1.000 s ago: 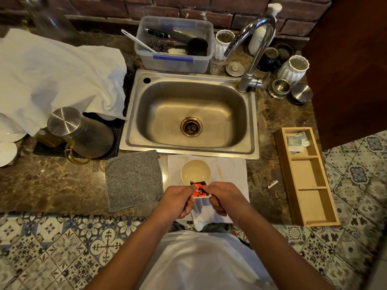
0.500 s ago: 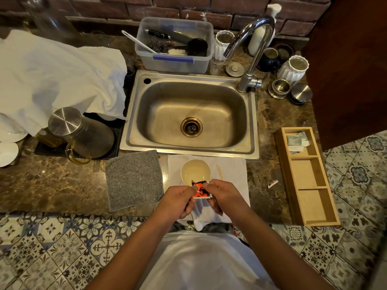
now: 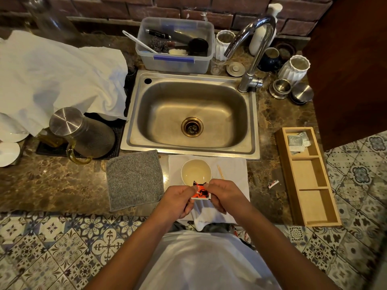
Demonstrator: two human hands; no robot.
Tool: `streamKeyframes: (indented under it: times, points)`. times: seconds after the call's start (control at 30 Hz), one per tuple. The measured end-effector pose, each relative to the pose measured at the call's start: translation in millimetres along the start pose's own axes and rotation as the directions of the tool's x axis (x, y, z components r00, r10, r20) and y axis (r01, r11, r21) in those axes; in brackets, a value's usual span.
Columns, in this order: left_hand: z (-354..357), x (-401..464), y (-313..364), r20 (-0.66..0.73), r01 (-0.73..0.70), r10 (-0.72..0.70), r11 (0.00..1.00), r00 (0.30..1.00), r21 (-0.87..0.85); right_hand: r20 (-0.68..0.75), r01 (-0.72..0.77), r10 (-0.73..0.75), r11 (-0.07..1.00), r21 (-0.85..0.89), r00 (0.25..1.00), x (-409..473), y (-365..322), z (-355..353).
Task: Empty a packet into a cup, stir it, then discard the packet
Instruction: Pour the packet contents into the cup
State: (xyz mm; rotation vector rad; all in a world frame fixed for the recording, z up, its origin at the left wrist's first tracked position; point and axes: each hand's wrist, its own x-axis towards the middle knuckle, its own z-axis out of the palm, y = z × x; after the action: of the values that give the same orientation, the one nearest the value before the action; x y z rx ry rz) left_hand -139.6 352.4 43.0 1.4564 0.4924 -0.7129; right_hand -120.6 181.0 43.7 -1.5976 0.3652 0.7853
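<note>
A small orange and black packet (image 3: pixel 200 192) is held just in front of a pale cup (image 3: pixel 196 171). My left hand (image 3: pixel 178 200) pinches the packet's left top corner. My right hand (image 3: pixel 223 195) pinches its right top corner. The cup holds pale liquid and stands on a white cloth (image 3: pixel 232 174) at the counter's front edge. A thin wooden stir stick (image 3: pixel 220 171) lies on the cloth just right of the cup.
A steel sink (image 3: pixel 191 116) with a tap (image 3: pixel 253 51) lies behind the cup. A grey cloth (image 3: pixel 134 178) is to the left, a wooden compartment tray (image 3: pixel 307 176) to the right. A torn scrap (image 3: pixel 273 183) lies near the tray. A steel jug (image 3: pixel 81 132) stands far left.
Both hands have stayed at the packet near the cup. The packet has shifted only slightly between my fingers.
</note>
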Motion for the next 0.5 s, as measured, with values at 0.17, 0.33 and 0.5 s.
streamKeyframes:
  times: [0.17, 0.33, 0.5]
  points:
    - [5.2, -1.2, 2.6, -0.017, -0.006, 0.006, 1.0, 1.0, 0.002, -0.06, 0.005, -0.003, 1.0, 0.029, 0.998, 1.3, 0.6, 1.0]
    - [3.6, 0.2, 5.1, -0.059, -0.034, 0.033, 0.999, 0.998, -0.01, -0.04, -0.007, 0.009, 0.999, 0.033, 0.999, 1.9, 5.5, 4.5]
    - [2.3, 0.1, 1.4, -0.069, -0.038, 0.039, 0.999, 0.997, 0.01, 0.026, -0.012, 0.012, 1.0, 0.017, 1.0, 0.9, 3.1, 5.1]
